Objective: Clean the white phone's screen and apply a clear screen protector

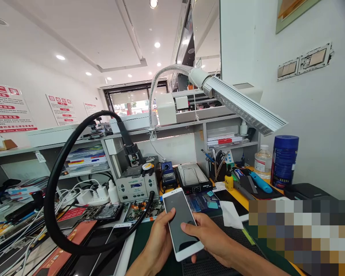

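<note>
A white smartphone [179, 218] with a dark screen is held up over the green work mat [140, 239], tilted a little to the left. My left hand [159, 237] grips its left edge, the thumb lying on the screen's border. From the right, my right hand [209, 232] clasps the lower part, its thumb on the glass and a fingertip showing below the bottom edge. The fingers behind the phone are mostly hidden. Beneath and to the right lies a black textured pad [227, 249], with a white tissue [231, 214] on its far side.
A black hose [50, 207] loops at my left from the soldering station [136, 188]. Phones and circuit boards [100, 212] lie below it. Overhead hangs a lamp [244, 101]. Behind stand a hot plate [192, 178], a pen holder [217, 168], a yellow bottle [229, 180] and a blue canister [285, 161].
</note>
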The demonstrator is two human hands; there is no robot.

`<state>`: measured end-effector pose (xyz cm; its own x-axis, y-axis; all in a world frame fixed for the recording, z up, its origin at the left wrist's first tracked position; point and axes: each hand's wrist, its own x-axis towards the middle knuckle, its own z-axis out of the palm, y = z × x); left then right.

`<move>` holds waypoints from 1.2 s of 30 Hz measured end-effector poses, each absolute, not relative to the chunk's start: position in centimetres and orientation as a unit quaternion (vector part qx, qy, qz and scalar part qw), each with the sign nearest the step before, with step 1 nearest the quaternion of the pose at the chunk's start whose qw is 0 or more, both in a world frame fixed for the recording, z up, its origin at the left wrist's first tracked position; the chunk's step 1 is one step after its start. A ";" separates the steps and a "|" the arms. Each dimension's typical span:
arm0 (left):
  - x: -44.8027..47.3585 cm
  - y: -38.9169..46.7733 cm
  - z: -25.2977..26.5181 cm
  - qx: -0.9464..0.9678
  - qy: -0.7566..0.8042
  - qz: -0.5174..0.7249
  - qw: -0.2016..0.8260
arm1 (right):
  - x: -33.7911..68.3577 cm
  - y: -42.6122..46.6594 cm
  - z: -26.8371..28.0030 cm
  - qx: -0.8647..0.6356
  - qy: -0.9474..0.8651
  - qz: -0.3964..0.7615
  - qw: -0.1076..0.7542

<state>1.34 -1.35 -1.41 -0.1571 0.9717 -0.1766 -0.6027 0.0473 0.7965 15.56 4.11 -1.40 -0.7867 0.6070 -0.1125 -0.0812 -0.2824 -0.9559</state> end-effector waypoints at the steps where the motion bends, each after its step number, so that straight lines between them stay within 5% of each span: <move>1: 1.3 -1.4 -1.4 0.237 0.392 0.649 0.607 | 15.6 4.1 -1.5 -0.234 -0.555 0.766 0.225; 26: 1.1 -1.0 -1.7 0.174 0.326 0.589 0.719 | 15.2 4.6 -1.9 -0.250 -0.610 0.725 0.201; 29: 0.9 -1.1 -1.6 0.141 0.354 0.612 0.693 | 16.5 6.2 -0.9 -0.299 -0.710 0.607 0.194; 33: 0.2 -1.2 -1.6 0.156 0.337 0.604 0.705 | 21.2 10.4 1.2 -0.431 -0.812 0.246 0.306; 36: -0.1 -1.3 -1.6 0.154 0.328 0.586 0.725 | 25.1 13.3 2.1 -0.487 -0.817 0.188 0.246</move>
<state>-0.10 -1.31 -1.61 0.0970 0.9505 -0.2951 -0.7490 0.2650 0.6072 25.10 13.28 2.11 -0.4046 0.8877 0.2199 0.7029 0.4557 -0.5462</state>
